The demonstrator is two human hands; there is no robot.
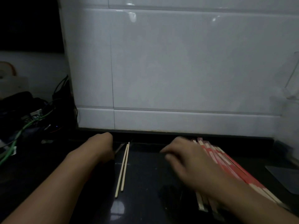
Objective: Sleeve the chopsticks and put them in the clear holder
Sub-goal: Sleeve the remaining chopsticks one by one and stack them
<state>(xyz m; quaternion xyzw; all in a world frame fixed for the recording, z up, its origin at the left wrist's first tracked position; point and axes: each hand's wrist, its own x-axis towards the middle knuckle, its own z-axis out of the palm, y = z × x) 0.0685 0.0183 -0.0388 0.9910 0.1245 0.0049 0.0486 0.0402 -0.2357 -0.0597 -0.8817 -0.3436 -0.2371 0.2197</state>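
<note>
Two bare wooden chopsticks [123, 168] lie side by side on the dark counter [145, 175], pointing away from me. My left hand [102, 147] rests just left of their far ends, bent at the wrist with its fingers hidden. My right hand [187, 157], blurred, hovers with loosely spread fingers over the left side of a pile of red-and-white paper sleeves [229, 167]. It holds nothing that I can see. The clear holder [292, 84] hangs on the tiled wall at the far right edge.
A white tiled wall [178, 70] rises right behind the counter. Tangled cables [32, 120], one of them green, and dark clutter fill the left side. A flat grey board [284, 177] lies at the right edge.
</note>
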